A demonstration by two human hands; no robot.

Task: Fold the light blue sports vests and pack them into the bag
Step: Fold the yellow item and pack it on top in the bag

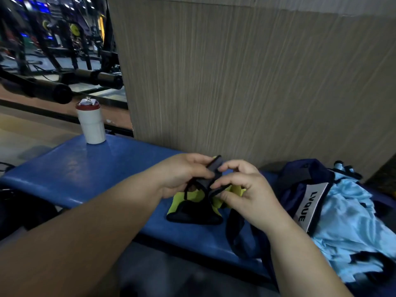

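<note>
— Any writing?
— "LVQUE", black on the white label (310, 207) of the navy bag (300, 176).
— The hands?
— The left hand (182, 174) and right hand (244, 194) both pinch a black strap (214, 166), fingers curled close, above a yellow-and-black piece (192, 202) on the blue bench (85, 168).
— The vests?
— The light blue vests (351, 221) are heaped right of the hands, against the bag, and neither hand touches them.

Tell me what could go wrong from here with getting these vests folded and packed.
The left hand and right hand both pinch a black strap, so the light blue vests lie crumpled, unfolded, against the bag; the pile could slide off the bench. A dark loop lying under the right wrist might snag.
</note>
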